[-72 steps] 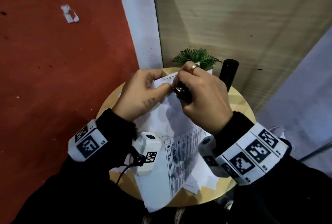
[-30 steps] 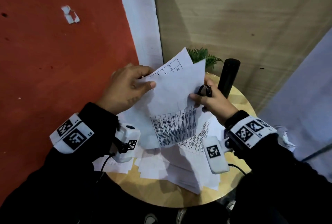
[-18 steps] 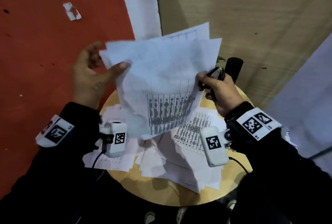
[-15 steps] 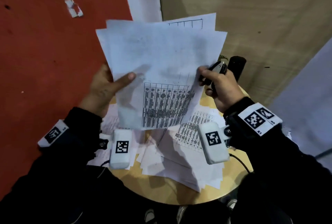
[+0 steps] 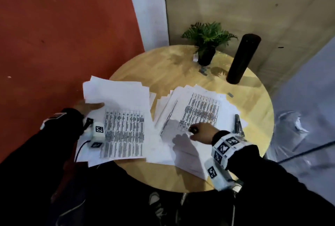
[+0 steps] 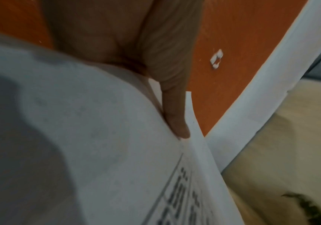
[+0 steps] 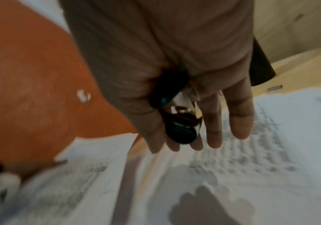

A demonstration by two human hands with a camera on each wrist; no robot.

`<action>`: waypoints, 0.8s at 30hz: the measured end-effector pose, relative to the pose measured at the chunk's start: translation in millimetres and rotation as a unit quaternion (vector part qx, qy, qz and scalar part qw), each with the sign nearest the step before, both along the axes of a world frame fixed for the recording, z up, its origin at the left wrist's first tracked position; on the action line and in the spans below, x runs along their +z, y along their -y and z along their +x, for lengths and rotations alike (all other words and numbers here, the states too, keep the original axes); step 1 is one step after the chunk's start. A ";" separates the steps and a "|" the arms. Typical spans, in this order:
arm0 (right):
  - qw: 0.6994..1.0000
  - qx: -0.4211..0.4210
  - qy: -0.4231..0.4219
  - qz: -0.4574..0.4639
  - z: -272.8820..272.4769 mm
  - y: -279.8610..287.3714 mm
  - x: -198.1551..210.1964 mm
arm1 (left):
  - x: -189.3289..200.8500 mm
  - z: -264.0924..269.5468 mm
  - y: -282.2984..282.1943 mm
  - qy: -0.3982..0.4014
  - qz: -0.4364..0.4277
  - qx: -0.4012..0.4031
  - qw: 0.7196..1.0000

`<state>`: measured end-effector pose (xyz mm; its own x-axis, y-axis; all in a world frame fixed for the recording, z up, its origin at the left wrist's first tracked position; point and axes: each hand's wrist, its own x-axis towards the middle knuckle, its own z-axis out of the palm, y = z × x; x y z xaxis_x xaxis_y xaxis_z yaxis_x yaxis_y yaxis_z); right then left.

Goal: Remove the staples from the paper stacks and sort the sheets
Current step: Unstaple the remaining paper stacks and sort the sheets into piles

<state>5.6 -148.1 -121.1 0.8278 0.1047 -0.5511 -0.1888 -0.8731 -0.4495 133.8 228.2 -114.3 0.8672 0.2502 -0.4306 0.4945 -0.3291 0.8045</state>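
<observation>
Sheets [image 5: 116,110] pinched in left grip [image 5: 87,107]; right grip [image 5: 201,132] clasps staple remover [image 7: 177,120].

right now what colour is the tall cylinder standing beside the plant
Black, matte; the cylinder shows best in the head view.

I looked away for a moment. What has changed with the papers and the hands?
The left hand has brought the raised sheets down onto the left pile, still pinching their edge. The right hand let go of them and now reaches over the right pile, still holding the staple remover. Plant and black cylinder stayed put.
</observation>
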 end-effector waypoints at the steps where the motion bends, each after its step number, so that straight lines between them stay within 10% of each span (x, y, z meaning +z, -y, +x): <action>1: 0.999 0.021 -0.013 -0.032 -3.9 -1.9 -12.4 | -15.1 5.8 -12.0 -0.009 0.020 -0.001 1.000; 13: 0.986 0.082 -0.070 -0.125 -15.4 -2.8 -73.2 | -105.3 85.1 -62.8 -0.080 0.199 -0.067 0.974; 18: 0.977 0.105 -0.068 -0.175 -15.4 -7.7 -73.9 | -64.7 51.2 55.5 0.020 0.369 -0.148 0.917; 24: 0.977 0.085 -0.075 -0.183 -19.4 -5.4 -82.3 | -83.0 11.5 207.2 -0.057 0.246 -0.327 0.911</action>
